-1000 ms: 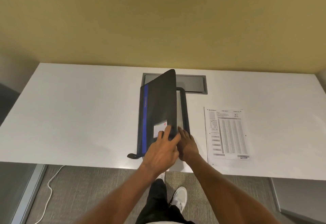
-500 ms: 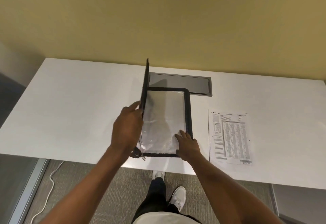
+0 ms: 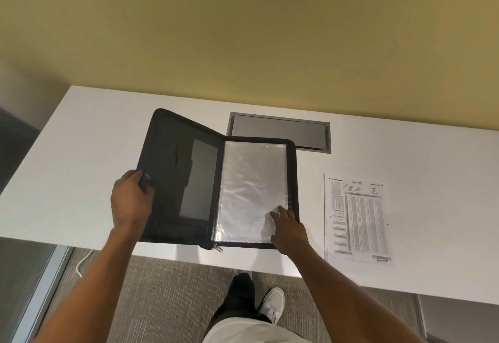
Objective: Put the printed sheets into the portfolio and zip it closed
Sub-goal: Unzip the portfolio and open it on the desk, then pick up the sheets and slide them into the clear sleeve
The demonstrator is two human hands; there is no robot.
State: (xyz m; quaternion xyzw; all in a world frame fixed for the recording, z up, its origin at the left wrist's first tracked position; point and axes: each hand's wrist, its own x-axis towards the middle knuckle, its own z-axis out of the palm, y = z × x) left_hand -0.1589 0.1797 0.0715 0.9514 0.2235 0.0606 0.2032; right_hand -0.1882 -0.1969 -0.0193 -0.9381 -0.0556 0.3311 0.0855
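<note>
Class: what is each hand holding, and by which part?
Left hand grips the portfolio cover's outer left edge. Right hand holds nothing, resting flat on the plastic sleeve.

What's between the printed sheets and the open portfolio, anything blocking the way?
Nothing visible. The printed sheets lie flat on the bare white desk, right of the open portfolio. The right hand rests on the clear sleeve near its right edge, and would need to lift first.
</note>
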